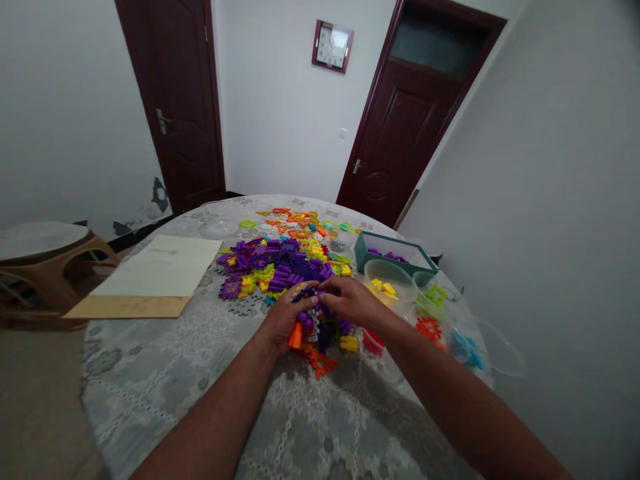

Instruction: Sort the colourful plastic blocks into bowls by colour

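Near the middle of the table, my left hand (286,315) is closed around the side of a small assembly of interlocking plastic building pieces (311,327), with purple, grey and orange parts showing. The fingers of my right hand (349,300) pinch at its upper right side; the exact piece between them is too small to make out. Below both hands lies a flat orange toothed piece (320,363). Just beyond them spreads a heap of purple and yellow building pieces (287,263). A yellow piece (349,343) rests under my right wrist.
Clear round tubs (390,273) with sorted pieces stand at the right, beside a green open box (395,253). More orange pieces (300,220) are scattered farther back. A sheet of paper (160,267) lies at the left on the patterned tablecloth (150,380).
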`<state>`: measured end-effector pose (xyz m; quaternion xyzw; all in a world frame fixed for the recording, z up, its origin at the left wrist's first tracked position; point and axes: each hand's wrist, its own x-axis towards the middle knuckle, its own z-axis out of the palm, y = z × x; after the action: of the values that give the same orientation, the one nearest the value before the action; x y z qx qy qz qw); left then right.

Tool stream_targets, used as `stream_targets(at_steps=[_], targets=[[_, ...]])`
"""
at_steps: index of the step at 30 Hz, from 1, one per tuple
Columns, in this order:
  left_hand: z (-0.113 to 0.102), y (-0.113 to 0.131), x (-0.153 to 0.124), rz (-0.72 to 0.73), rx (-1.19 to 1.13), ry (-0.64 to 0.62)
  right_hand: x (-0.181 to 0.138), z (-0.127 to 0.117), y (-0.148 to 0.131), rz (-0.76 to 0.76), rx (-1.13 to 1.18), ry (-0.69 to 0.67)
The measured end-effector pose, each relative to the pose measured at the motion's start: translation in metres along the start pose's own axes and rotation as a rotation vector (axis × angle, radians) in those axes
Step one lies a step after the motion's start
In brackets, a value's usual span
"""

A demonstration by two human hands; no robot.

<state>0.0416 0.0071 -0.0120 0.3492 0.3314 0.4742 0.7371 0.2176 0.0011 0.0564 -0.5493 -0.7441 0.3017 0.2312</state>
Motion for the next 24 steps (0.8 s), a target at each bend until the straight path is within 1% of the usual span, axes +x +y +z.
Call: stream_targets(at_steps=[4,7,9,12,13,17,20,22,24], targets=[[-0.003,-0.004,0.002,0.002,0.087,-0.001,-0.01,0.006,0.005,0.059,0.136,-0.046],[-0.004,-0.004,0.003,-0.019,0.046,-0.025,-0.018,0.006,0.007,0.06,0.151,0.012],[-0.004,-0.003,0.004,-0.031,0.009,-0.014,-0.021,0.0,0.009,0.042,0.13,0.043],[-0.007,0.0,0.006,-0.019,-0.008,0.014,-0.016,-0.024,0.019,0.038,0.089,0.128],[-0.008,0.0,0.007,-0.015,-0.004,0.02,-0.011,-0.035,0.025,0.066,0.075,0.177],[-0.009,-0.001,0.007,-0.018,0.019,0.043,0.015,-0.087,0.057,0.27,0.057,0.397],[-0.008,-0.001,0.006,-0.019,-0.002,0.048,0.033,-0.119,0.081,0.346,0.038,0.539],[-0.007,-0.001,0.005,-0.025,-0.031,0.039,0.04,-0.133,0.094,0.383,0.034,0.614],[-0.005,0.0,0.004,-0.034,-0.068,0.031,0.044,-0.139,0.101,0.402,0.032,0.661]])
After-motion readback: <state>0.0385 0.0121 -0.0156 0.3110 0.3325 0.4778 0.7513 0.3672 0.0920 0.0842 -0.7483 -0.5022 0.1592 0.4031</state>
